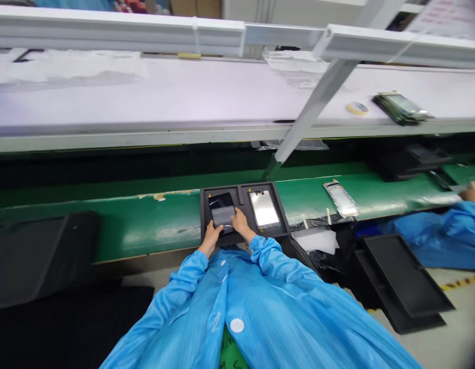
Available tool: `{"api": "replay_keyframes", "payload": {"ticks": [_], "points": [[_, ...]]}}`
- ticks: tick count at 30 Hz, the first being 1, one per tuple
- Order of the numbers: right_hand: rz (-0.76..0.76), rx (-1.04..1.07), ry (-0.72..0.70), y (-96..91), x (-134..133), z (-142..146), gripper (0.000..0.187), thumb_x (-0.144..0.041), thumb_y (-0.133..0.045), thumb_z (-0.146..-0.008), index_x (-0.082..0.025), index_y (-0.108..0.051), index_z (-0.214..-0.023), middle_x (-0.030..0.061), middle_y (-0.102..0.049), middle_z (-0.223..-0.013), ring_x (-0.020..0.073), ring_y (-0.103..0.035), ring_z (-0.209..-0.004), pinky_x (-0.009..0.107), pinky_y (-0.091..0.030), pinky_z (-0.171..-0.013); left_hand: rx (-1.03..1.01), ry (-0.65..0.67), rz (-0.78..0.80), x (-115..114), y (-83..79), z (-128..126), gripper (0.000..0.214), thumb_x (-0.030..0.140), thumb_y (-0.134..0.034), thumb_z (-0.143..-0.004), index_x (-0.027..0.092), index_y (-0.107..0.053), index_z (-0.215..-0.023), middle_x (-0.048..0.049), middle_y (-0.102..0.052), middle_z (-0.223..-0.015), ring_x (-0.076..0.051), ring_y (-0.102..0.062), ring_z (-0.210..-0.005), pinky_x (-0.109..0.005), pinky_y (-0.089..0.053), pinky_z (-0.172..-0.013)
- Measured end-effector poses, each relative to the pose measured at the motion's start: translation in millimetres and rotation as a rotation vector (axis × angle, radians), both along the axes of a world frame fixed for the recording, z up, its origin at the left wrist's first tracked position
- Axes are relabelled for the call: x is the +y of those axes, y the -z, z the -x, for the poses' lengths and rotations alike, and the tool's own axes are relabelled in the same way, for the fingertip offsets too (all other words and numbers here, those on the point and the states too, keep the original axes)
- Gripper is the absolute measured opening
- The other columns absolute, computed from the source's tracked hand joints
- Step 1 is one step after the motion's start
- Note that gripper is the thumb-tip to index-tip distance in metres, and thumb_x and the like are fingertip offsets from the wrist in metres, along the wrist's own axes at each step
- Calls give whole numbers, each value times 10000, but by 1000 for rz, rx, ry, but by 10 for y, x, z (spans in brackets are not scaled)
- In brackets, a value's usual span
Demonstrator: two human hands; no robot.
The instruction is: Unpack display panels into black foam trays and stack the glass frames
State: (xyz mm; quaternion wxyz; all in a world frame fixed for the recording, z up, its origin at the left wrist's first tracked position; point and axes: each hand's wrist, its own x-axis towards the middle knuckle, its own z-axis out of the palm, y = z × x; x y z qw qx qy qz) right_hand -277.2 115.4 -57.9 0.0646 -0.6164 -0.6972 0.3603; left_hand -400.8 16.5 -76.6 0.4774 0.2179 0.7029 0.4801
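Note:
On the green work surface in front of me lies a black foam tray (242, 199) with two compartments. A dark, glossy display panel (223, 209) sits at its left compartment, and both my hands grip it. My left hand (213, 236) holds the panel's lower left corner, with the thumb on its face. On the right edge, my right hand (240, 222) is closed around the panel's side. In the right compartment lies another panel (264, 209), its silvery side up, with small yellow tabs at its edges.
A wrapped panel (340, 198) lies on the green surface (153, 225) to the right. Black trays (410, 277) stand lower right, near a co-worker's blue sleeve (441, 233). A slanted post (314, 110) rises behind the tray. The upper shelf holds a tape roll (357, 108) and stacked panels (401, 106).

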Motion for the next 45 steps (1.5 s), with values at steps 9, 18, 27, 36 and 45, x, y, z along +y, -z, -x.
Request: {"api": "replay_keyframes", "payload": {"ticks": [9,18,27,36,45], "points": [[-96,22,-294,-182,-462,-27,524,-162,-552,-935,23,-518,-1424,277,-462,-1523,335,-353,-1494,495,-289,-1248,351,291,177,-62,-191,125,477,231,-530,-878,119,-556,-1340,-201,-412,-1583,-338,-250,-1543,-464,-161,-1261],[-322,155,-280,252,-1009,-850,483,-332,-415,-967,-91,-654,-1310,217,-523,-1490,332,-501,-1399,542,-416,-1175,279,93,-32,-229,-399,-135,434,104,-708,-693,209,-726,-1113,-89,-636,-1382,-249,-543,-1344,-414,-402,-1166],[-262,234,-713,254,-918,-394,534,-465,-409,-1006,-135,-661,-1341,177,-555,-1480,318,-540,-1372,485,-498,-1127,172,-80,-284,-1110,-212,371,322,160,-606,-831,199,-709,-1133,-125,-581,-1375,-241,-595,-1220,-385,-549,-952],[-142,271,-1154,-103,-849,258,481,-343,-429,-985,-125,-649,-1353,180,-596,-1436,308,-557,-1356,508,-455,-1158,106,-554,-123,-1785,-128,453,222,220,-595,-841,169,-713,-1022,-92,-744,-1056,-221,-681,-978,-393,-524,-964],[82,212,-1480,-97,-1019,296,511,-314,-406,-985,-95,-611,-1398,174,-601,-1434,265,-553,-1361,432,-414,-1188,-6,-573,-80,-2036,-129,-173,214,272,-646,-800,152,-701,-969,-53,-737,-890,-187,-670,-828,-348,-529,-846]]}}
